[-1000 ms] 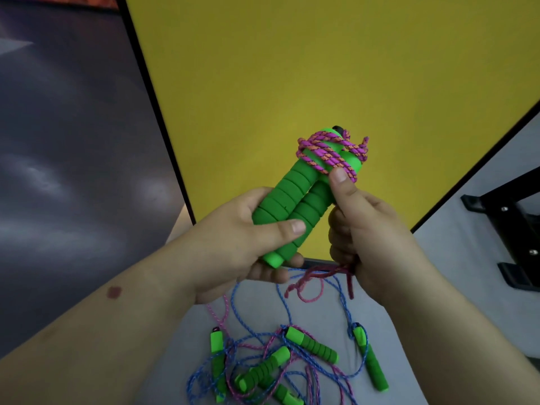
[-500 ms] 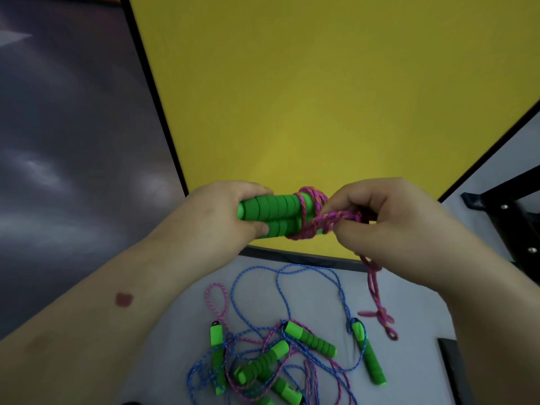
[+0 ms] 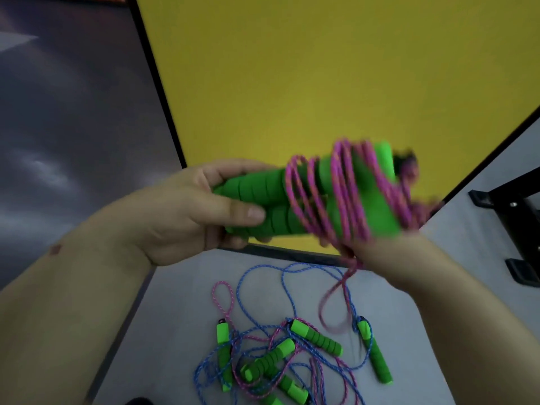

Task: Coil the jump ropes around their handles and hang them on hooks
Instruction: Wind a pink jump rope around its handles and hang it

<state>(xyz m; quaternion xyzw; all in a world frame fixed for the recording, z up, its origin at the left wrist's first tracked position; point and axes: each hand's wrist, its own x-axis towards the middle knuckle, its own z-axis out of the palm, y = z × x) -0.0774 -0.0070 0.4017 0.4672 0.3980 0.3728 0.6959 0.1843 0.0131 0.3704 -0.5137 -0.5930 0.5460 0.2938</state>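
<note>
Grey floor [image 3: 181, 331] is filling the bottom of the frame, where I am seeing loose jump ropes [image 3: 280, 358] lying tangled. Higher, at centre, my left hand [image 3: 187, 214] is gripping paired green handles [image 3: 309, 197] with pink rope [image 3: 344, 182] coiled around. Right hand [image 3: 377, 255] is blurred; I cannot tell its grip. Yellow panel [image 3: 292, 68] is standing behind.
</note>
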